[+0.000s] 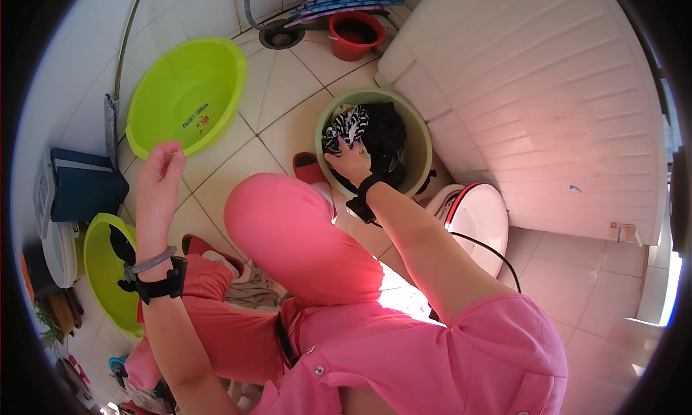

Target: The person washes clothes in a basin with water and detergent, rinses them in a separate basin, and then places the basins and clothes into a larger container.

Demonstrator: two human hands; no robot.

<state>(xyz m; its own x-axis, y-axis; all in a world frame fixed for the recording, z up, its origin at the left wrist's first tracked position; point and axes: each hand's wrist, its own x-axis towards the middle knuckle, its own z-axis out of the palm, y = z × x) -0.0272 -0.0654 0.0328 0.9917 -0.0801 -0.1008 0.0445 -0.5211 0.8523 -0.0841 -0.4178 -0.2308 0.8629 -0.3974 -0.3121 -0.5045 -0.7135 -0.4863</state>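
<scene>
My right hand (pixel 351 163) reaches into a pale green tub (pixel 417 131) on the tiled floor. Its spread fingers touch a black-and-white patterned cloth (pixel 351 124); whether they grip it is not plain. Black clothing (pixel 386 136) fills the rest of the tub. My left hand (pixel 160 171) is raised in the air over the near edge of a large lime-green basin (pixel 186 90), its fingers curled towards the thumb and nothing visible in them. That basin holds no clothes and leans tilted near the wall. Both wrists wear black straps, and a grey bangle (pixel 155 260) rings the left one.
A second lime-green basin (pixel 102 269) with a black item stands at left. At right are a red-rimmed white basin (pixel 481 220) and a large white ribbed panel (pixel 530 106). A red bucket (pixel 351 50) and a floor drain (pixel 281 38) lie at the back. Greyish cloth (pixel 257 290) lies below my legs.
</scene>
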